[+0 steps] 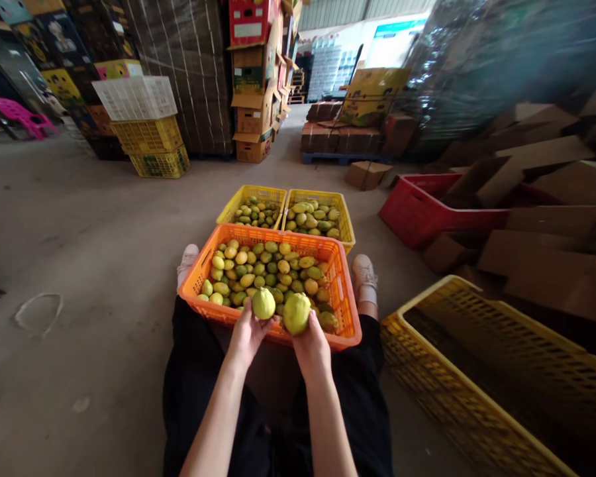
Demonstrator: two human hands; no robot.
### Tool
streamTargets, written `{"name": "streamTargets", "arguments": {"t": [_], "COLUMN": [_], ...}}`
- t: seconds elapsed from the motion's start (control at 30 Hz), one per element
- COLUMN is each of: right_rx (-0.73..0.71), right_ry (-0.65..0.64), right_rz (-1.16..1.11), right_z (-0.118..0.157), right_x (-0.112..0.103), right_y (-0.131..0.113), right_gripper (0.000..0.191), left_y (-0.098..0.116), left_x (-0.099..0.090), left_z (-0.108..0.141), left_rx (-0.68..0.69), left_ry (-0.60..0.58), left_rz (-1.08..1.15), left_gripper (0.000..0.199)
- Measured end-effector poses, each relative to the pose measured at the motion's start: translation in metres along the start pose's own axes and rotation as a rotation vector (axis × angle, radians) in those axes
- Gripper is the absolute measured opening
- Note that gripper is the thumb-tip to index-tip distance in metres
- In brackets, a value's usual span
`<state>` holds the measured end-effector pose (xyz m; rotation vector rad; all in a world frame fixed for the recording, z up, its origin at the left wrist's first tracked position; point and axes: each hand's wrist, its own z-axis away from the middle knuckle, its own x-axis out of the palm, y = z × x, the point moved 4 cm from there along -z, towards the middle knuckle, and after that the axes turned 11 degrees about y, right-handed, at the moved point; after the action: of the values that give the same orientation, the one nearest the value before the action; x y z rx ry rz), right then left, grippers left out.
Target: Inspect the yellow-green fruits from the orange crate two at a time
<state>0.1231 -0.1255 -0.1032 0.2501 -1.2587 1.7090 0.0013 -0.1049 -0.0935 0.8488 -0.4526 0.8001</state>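
Note:
An orange crate (350,298) full of green and yellow fruits (259,268) stands between my legs. Over its near rim, my left hand (248,333) holds a round yellow-green fruit (263,303). Beside it, my right hand (314,340) grips a larger, bumpy yellow-green fruit (297,313). The two held fruits are side by side with a small gap. Parts of my fingers are hidden behind them. Just beyond the orange crate are two yellow crates, the left one (228,204) and the right one (348,222), both holding similar fruits.
At the right are a large yellow crate (427,298), a red crate (402,212) and a heap of cardboard (551,245). Stacked crates (151,136) stand at the back left, near a column of boxes (252,119). A low pallet (342,158) bears boxes.

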Motion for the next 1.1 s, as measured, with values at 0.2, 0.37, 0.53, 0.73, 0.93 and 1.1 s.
{"name": "streamTargets", "arguments": {"t": [0.2,0.37,0.53,0.73,0.93,1.1], "right_rx": [-0.057,-0.067,-0.043,-0.093,-0.067,0.005], "right_ry": [0.01,0.004,0.127,0.127,0.077,0.019], "right_rz": [0.089,0.099,0.056,0.049,0.101,0.052], "right_z": [0.01,0.013,0.003,0.005,0.013,0.019], "right_x": [0.003,0.005,-0.003,-0.004,0.004,0.008], "right_y": [-0.005,-0.006,-0.003,-0.006,-0.009,-0.009], "right_gripper": [0.037,0.033,0.043,0.041,0.046,0.04], "left_y": [0.004,0.005,0.006,0.004,0.004,0.006], "left_x": [0.0,0.001,-0.001,-0.006,-0.002,-0.002], "left_z": [0.003,0.007,0.006,0.004,0.007,0.009], "left_rx": [0.069,0.125,0.105,0.017,0.01,0.111], "left_ry": [-0.023,-0.092,-0.07,0.013,0.016,0.031], "left_rz": [-0.018,-0.042,0.018,-0.023,-0.04,-0.071], "left_gripper": [0.039,0.035,0.031,0.035,0.038,0.038]}}
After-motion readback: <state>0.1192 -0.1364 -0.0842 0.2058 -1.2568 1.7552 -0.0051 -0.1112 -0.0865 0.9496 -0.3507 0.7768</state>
